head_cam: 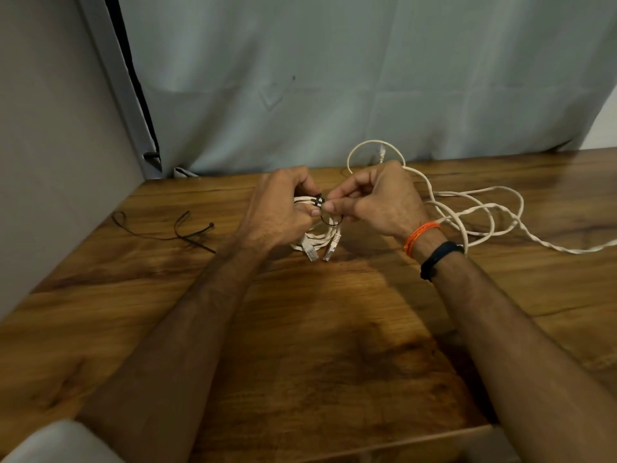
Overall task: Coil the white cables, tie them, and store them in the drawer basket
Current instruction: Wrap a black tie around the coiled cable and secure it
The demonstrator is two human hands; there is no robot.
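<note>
A coiled white cable [315, 240] is held above the wooden bench [300, 329] by the left hand [280, 208], fingers curled round it. A black tie [320, 199] is pinched by the right hand [374, 200]. A loose white cable [480, 208] is spread at right, spare ties [193, 230] at left.

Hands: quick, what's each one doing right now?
Left hand: grips the coiled white cable.
Right hand: pinches the thin black zip tie around it.
</note>
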